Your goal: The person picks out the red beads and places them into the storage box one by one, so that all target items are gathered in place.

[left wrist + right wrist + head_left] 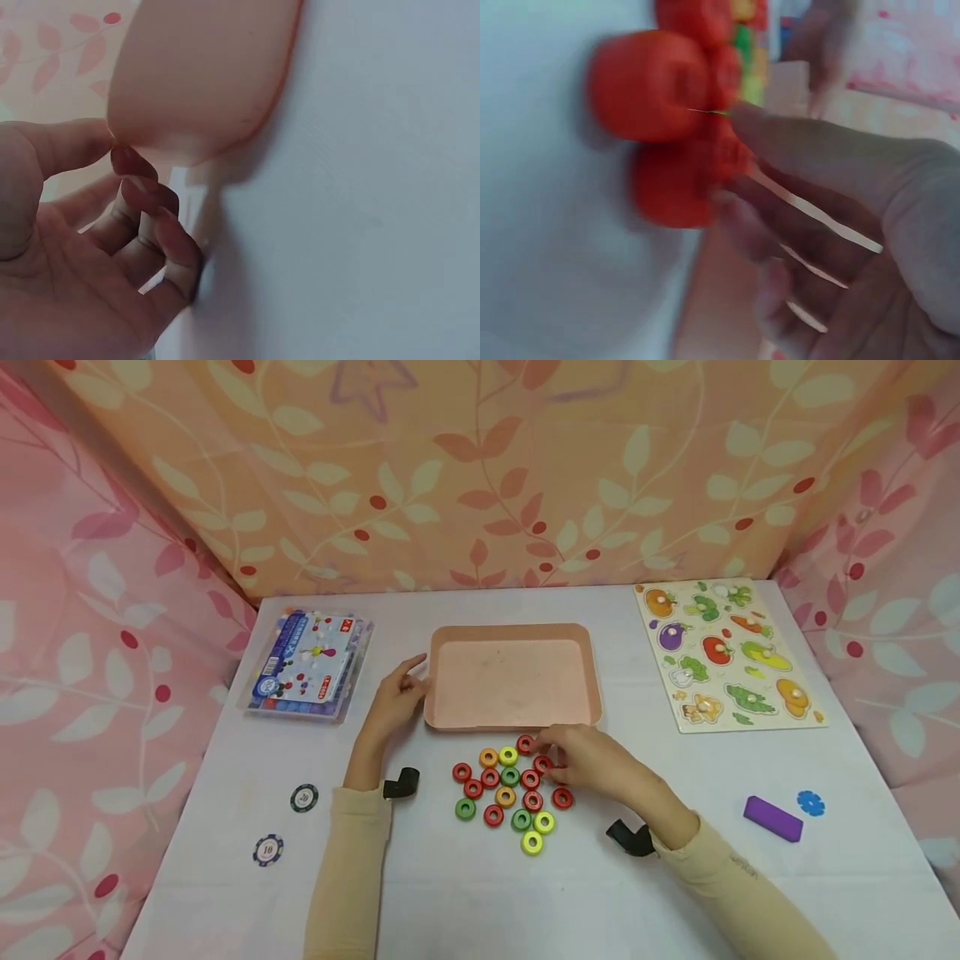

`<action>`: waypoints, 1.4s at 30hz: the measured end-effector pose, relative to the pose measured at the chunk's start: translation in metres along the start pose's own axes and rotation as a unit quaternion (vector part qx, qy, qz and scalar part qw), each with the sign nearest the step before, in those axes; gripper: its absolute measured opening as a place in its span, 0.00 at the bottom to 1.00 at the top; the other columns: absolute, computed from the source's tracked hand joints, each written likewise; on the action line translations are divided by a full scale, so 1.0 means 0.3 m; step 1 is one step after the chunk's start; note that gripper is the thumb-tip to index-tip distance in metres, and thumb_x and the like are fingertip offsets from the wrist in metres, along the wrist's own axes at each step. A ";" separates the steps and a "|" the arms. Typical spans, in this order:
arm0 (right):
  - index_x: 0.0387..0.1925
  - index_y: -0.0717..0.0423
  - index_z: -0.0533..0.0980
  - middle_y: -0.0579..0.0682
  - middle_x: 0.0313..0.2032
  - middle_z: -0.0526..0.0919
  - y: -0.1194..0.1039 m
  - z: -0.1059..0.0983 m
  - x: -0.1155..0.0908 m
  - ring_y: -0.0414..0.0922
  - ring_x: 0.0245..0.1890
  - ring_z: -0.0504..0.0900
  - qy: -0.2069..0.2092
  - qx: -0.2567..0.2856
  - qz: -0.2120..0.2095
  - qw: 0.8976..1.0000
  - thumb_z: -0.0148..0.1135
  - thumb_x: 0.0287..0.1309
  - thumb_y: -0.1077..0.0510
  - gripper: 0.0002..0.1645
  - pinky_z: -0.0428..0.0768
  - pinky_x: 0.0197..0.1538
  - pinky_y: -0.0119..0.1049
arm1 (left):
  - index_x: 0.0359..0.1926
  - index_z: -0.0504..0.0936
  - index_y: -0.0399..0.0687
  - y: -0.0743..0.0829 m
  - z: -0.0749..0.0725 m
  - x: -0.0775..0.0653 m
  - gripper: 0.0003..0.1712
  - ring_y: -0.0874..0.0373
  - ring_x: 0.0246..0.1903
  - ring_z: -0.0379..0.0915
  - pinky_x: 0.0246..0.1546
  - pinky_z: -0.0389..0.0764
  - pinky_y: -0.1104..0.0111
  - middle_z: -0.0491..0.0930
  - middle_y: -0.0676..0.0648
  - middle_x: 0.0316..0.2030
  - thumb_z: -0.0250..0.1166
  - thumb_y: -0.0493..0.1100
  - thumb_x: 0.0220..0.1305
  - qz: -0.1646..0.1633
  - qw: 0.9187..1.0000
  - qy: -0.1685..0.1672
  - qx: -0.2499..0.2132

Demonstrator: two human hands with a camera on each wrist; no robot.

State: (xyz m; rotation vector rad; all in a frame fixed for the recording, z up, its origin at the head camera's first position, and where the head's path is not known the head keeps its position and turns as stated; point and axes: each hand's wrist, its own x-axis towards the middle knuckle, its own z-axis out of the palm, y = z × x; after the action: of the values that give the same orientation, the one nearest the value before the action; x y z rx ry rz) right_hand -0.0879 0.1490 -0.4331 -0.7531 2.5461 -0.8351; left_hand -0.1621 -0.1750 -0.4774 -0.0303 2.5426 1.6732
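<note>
My left hand (397, 700) is at the left side of a shallow peach-pink tray (513, 724). In the left wrist view, thumb and forefinger pinch the rim of that tray (202, 75), and the other fingers curl below. My right hand (596, 762) reaches into a loose group of small ring-shaped beads, coloured red, orange, yellow and green. Its thumb and forefinger are spread near a red ring bead (542, 764) by the tray's front edge. Blurred in the right wrist view, that red bead (671, 187) lies near the fingertips; whether they touch it is unclear.
A clear box of coloured pieces (307, 664) lies at the back left, and a vegetable puzzle board (731, 656) at the back right. Poker chips (304, 797) lie at left. A purple block (772, 818) and a blue disc (811, 802) are at right.
</note>
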 end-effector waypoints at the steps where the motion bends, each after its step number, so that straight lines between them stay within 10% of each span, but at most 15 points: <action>1: 0.47 0.54 0.83 0.45 0.38 0.84 0.005 0.011 -0.001 0.44 0.36 0.79 0.006 -0.009 0.000 1.000 0.77 0.50 0.60 0.20 0.78 0.38 0.34 | 0.71 0.70 0.49 -0.003 -0.001 0.000 0.28 0.60 0.26 0.67 0.31 0.70 0.70 0.76 0.47 0.29 0.60 0.42 0.72 -0.001 1.000 -0.004 0.000; 9: 0.41 0.52 0.85 0.44 0.39 0.82 0.015 0.028 -0.002 0.40 0.35 0.78 0.036 -0.032 -0.019 0.999 0.75 0.53 0.60 0.12 0.78 0.38 0.33 | 0.71 0.71 0.51 -0.011 0.005 -0.005 0.26 0.58 0.29 0.70 0.33 0.71 0.70 0.77 0.42 0.33 0.59 0.42 0.73 -0.011 1.000 -0.016 -0.010; 21: 0.45 0.54 0.84 0.46 0.39 0.83 0.026 -0.050 0.150 0.44 0.36 0.80 0.137 0.105 -0.094 0.981 0.74 0.52 0.65 0.16 0.80 0.38 0.39 | 0.71 0.71 0.48 0.019 0.002 -0.023 0.26 0.58 0.28 0.68 0.33 0.69 0.70 0.77 0.41 0.32 0.58 0.41 0.73 -0.017 1.000 -0.011 -0.002; 42: 0.42 0.62 0.84 0.55 0.43 0.84 -0.048 0.034 0.464 0.48 0.40 0.84 0.148 0.145 0.030 0.978 0.69 0.54 0.67 0.12 0.81 0.43 0.37 | 0.71 0.71 0.52 0.001 0.010 -0.014 0.26 0.57 0.33 0.70 0.39 0.70 0.69 0.80 0.39 0.38 0.58 0.43 0.74 -0.024 1.000 -0.003 0.016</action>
State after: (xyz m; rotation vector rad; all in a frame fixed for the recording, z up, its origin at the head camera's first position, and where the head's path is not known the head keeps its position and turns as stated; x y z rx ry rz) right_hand -0.1883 0.0535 -0.4545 -0.4887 2.5931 -1.3495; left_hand -0.1576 -0.1721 -0.4779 -0.0839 2.5429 1.6113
